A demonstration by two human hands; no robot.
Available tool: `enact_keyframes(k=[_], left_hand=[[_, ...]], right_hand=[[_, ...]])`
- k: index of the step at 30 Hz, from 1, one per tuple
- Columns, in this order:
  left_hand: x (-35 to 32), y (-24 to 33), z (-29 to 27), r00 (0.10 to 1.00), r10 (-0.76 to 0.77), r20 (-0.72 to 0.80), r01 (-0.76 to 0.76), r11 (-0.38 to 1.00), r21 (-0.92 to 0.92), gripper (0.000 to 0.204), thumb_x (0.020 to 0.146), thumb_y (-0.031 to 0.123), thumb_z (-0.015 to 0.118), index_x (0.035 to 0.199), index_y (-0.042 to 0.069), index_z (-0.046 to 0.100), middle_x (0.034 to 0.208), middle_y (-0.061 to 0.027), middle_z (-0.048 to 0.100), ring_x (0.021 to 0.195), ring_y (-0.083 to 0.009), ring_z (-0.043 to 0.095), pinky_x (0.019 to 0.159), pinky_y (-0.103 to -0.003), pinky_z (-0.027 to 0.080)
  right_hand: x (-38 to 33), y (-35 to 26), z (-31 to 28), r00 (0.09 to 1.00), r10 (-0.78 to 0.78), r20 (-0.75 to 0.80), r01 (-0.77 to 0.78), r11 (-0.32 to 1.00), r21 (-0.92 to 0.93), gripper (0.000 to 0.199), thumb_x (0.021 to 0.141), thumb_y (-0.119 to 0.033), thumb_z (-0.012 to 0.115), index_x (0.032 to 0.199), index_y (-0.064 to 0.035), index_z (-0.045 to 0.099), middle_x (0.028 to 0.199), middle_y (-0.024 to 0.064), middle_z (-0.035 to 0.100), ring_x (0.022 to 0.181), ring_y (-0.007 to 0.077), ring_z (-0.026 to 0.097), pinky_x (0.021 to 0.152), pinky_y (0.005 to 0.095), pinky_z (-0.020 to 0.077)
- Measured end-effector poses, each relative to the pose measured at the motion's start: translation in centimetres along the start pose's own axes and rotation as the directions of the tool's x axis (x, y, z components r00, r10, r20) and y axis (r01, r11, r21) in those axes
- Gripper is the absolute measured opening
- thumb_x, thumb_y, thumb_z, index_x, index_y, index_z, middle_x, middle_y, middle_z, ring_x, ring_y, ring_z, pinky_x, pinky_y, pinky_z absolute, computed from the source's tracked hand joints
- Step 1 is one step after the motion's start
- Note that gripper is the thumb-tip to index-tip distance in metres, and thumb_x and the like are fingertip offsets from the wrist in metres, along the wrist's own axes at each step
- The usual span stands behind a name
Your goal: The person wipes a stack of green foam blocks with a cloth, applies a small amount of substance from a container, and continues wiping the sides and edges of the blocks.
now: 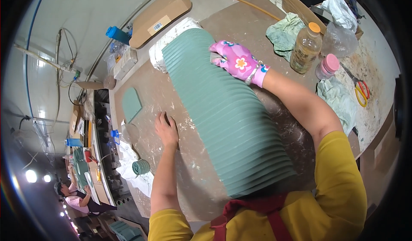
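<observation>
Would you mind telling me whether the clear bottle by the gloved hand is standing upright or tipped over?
Upright: the clear bottle stands on its base on the workbench, orange cap on top, beside the pink-lidded jar.

The desk [206, 155] is evenly and brightly lit from above, and only soft shadows are cast under the arms. Glare is seen on the pale wall at upper left. Lamps [31, 176] are blown out at lower left. Straight edges are bent by fisheye distortion, and the corners are vignetted black.
</observation>
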State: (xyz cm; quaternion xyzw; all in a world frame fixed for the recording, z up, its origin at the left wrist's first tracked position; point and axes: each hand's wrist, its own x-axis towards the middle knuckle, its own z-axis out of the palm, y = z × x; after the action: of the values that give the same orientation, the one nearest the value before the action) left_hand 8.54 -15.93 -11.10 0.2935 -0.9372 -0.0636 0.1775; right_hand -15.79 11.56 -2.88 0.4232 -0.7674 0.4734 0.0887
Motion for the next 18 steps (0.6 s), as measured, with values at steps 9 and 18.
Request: enact_keyframes(k=[9,18], left_hand=[[-0.1,-0.1,-0.2,0.997,0.050,-0.053,-0.049,0.999,0.016,0.034,0.093,0.023,0.050,0.124,0.007,0.053,0.129,-0.0137,0.051,0.120,-0.0335,0.047,0.101,-0.043,0.035],[0.1,-0.9,0.0,0.992,0.099,-0.075,-0.097,0.995,0.034,0.033,0.092,0.021,0.051,0.122,0.005,0.054,0.127,-0.0155,0.052,0.117,-0.0344,0.049,0.099,-0.043,0.037]], right_hand=[[-4.7,1.5,-2.3,0.955,0.297,0.003,-0.296,0.950,-0.100,0.033,0.087,-0.026,0.061,0.111,-0.0036,0.058,0.109,0.0179,0.063,0.096,0.0368,0.061,0.083,0.0425,0.0490],[-7.4,1.0,-2.2,0.926,0.373,0.052,-0.373,0.928,-0.019,0.036,0.087,-0.028,0.063,0.113,-0.0040,0.057,0.108,0.0178,0.063,0.097,0.0360,0.062,0.084,0.0417,0.0495]])
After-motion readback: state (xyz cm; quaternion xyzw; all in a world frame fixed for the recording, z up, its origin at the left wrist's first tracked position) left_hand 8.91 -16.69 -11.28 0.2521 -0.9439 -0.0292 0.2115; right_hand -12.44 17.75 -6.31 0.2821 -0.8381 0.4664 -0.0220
